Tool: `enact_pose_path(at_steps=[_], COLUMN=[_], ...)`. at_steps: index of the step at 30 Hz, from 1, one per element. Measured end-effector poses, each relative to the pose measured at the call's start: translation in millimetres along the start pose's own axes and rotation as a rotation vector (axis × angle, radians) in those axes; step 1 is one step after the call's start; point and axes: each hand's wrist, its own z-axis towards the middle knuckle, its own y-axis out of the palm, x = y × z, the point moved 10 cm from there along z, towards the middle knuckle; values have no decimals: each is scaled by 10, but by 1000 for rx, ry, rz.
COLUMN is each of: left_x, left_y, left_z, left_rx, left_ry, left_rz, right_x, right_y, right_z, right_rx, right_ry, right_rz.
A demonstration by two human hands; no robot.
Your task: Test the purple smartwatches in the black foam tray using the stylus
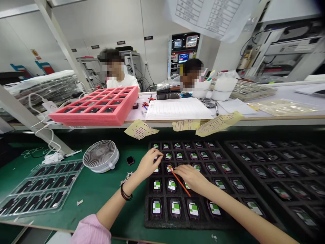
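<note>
Right hand (190, 178) clenches an orange stick (179, 181) above a black foam tray (149, 218) of watches (156, 207).

The stick's tip sits at a watch in the tray's third row, under the fingers, with the hand's heel hanging above the rows. Left hand (148, 165) curves over the upper corner of the tray, fingers bent and grasping nothing I can see. The watches lie in separate pockets, screens up, each with a green-and-white label. A second black tray (276, 169) sits just beside it on a green mat (101, 193), near a white fan (101, 156) and a clear plastic tray (42, 189). Beyond, across a bench, are a pink foam tray (93, 106), a paper form (177, 109), and two co-workers (119, 71).
</note>
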Motion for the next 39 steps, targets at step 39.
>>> enact_pose_path(at_steps=[39], left_x=[258], left_y=[1224], left_z=[1586], left_rx=[85], left_ry=[-71], left_rz=[-664], right_x=[1447], right_y=[-1107], right_z=[-327], right_rx=[665], right_ry=[485], right_rz=[-114])
